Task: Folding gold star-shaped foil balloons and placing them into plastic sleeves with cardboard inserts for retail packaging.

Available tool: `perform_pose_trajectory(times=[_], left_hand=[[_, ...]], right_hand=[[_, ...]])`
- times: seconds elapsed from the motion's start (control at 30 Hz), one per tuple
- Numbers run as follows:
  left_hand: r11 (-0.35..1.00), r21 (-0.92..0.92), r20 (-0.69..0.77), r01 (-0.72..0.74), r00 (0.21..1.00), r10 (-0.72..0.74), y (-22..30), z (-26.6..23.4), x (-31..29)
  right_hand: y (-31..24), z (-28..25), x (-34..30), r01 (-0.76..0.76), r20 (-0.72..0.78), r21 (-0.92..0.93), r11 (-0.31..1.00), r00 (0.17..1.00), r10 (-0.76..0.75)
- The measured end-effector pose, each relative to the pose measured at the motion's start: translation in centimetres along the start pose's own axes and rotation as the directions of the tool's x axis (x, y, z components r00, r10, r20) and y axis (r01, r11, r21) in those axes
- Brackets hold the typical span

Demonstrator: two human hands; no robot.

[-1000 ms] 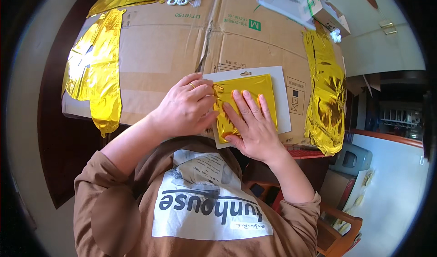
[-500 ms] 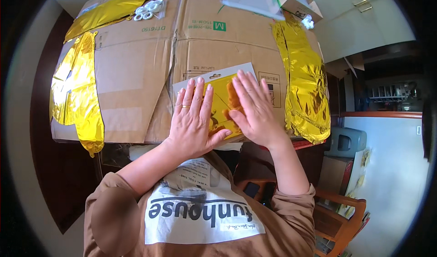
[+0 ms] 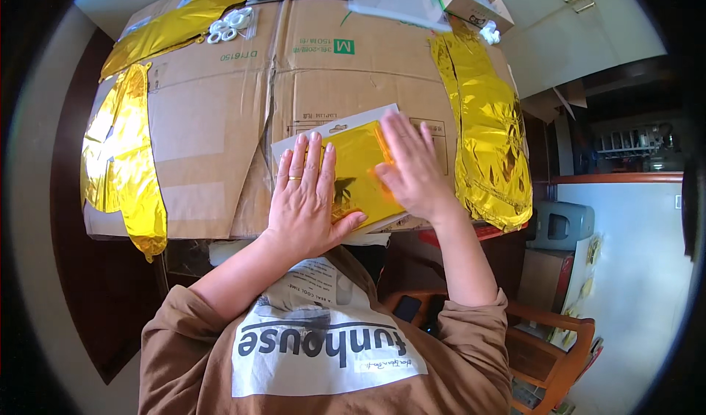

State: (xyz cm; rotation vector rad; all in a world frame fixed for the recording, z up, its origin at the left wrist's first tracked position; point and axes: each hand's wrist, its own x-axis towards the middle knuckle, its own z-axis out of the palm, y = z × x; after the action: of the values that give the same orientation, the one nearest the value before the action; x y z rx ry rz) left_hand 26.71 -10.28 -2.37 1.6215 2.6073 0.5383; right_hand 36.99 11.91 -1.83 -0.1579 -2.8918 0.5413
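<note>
A shiny gold foil sheet, apparently a folded foil balloon [image 3: 362, 152], lies on a white card [image 3: 371, 115] with a hanging hole at its far edge. My left hand [image 3: 303, 194] rests flat over the left part of the foil, fingers stretched out, a ring on one finger. Along the foil's right edge my right hand [image 3: 419, 168] is laid with fingers extended, its fingertips smeared by motion. Part of the foil's near edge is hidden beneath the left thumb. Neither hand grips anything.
Flattened brown cardboard [image 3: 213, 91] covers the work surface. Gold foil balloons lie at its left edge [image 3: 132, 157], far left [image 3: 176, 25] and right edge [image 3: 489, 128]. White ribbon rolls [image 3: 229, 26] sit at the back; a small open box [image 3: 471, 3] stands far right.
My right hand has shifted slightly along the foil's right edge, and more of the gold surface shows between my hands. The left hand stays flat on the foil. The view has shifted slightly.
</note>
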Motion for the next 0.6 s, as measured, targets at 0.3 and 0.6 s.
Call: perform_pose_trajectory(times=[0.3,0.6], left_hand=[[0.999,0.042,-0.008,0.011,1.000,-0.010,0.3,-0.1,0.2],[0.988,-0.021,0.102,-0.152,0.983,0.154,-3.1,-1.3,3.5]], right_hand=[[1.0,-2.1,-3.1,-0.092,-0.070,-0.010,0.996,0.993,0.091],[-3.0,0.4,-5.0,-0.287,-0.116,-0.241,0.927,0.957,0.266]])
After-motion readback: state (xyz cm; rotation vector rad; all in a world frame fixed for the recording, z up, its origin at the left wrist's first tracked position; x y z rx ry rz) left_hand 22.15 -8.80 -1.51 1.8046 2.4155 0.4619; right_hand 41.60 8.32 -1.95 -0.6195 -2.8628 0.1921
